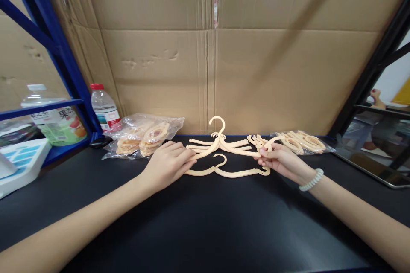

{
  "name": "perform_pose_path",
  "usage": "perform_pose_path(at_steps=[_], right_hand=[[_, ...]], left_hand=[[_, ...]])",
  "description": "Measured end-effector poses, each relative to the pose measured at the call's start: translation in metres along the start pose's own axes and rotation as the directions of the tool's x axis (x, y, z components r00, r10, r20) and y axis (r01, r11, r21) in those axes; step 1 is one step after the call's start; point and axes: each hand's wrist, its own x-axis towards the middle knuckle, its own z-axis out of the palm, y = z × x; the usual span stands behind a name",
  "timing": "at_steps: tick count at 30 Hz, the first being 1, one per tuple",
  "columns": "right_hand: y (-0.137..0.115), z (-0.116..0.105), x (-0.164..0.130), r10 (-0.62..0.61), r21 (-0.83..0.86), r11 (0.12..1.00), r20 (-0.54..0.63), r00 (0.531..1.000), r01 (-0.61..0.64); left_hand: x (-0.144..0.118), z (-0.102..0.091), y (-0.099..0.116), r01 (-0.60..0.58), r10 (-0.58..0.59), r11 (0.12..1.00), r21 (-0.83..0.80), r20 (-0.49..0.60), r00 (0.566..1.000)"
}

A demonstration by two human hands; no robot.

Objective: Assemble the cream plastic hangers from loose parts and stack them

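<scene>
The black desk (205,230) has wide bare room in front, between the two forearms and toward the near edge; its far edge is closed off by a cardboard wall (211,59), and a blue rack post (54,51) stands at the left.

Two clear bags lie along that far edge: the plastic bag on the left (144,134) holds cream-coloured ring-shaped pieces, and the smaller bag on the right (303,141) holds more of the same (how many cannot be told). A water bottle (104,108) with a red cap stands just beside the left bag.

Between the bags rests a stack of hangers (221,144), cream plastic, thin-armed, hooks pointing up and away. A single hanger (224,171) lies flat on the desk just in front of the stack.

The left hand (168,164) lies palm down, fingers loosely curled, its fingertips touching the left ends of the hanger arms; it does not clearly grip. The right hand (278,160), with a pale bracelet (311,180) at the wrist, is closed in a pinch on the right end of the stacked hangers.
</scene>
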Motion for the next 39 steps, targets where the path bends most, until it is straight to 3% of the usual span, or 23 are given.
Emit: perform_pose_path(at_steps=[3, 11, 15, 19, 25, 30, 35, 39], right_hand=[[-0.002, 0.001, -0.001, -0.01, 0.027, 1.0, 0.001, 1.0, 0.01], [-0.011, -0.009, 0.002, -0.061, -0.028, 0.998, 0.002, 0.998, 0.061], [-0.013, -0.02, 0.005, -0.086, -0.037, 0.996, 0.013, 0.996, 0.086], [-0.018, -0.029, 0.004, -0.07, -0.149, 0.985, 0.098, 0.993, 0.084], [-0.026, -0.046, 0.003, -0.006, -0.325, 0.942, 0.223, 0.975, 0.08], [-0.029, -0.059, 0.006, 0.07, -0.542, 0.828, 0.353, 0.933, 0.142], [-0.034, -0.053, 0.006, 0.089, -0.762, 0.562, 0.442, 0.892, 0.321], [-0.034, -0.045, 0.004, 0.095, -0.798, 0.46, 0.481, 0.872, 0.39]], left_hand=[[0.001, -0.007, 0.0, -0.023, 0.019, 0.998, 0.066, 0.052, 0.998], [0.005, -0.022, -0.007, -0.064, 0.059, 0.998, 0.021, 0.207, 0.977], [0.004, -0.028, -0.006, -0.133, 0.115, 0.991, 0.033, 0.339, 0.934], [0.003, -0.033, 0.0, -0.173, 0.092, 0.977, 0.128, 0.481, 0.872], [0.005, -0.034, 0.002, -0.181, 0.065, 0.969, 0.169, 0.531, 0.845], [0.004, -0.033, 0.003, -0.179, 0.073, 0.974, 0.14, 0.552, 0.831], [0.001, -0.031, 0.003, -0.18, 0.076, 0.975, 0.131, 0.562, 0.824], [-0.001, -0.029, -0.001, -0.15, 0.07, 0.984, 0.098, 0.559, 0.826]])
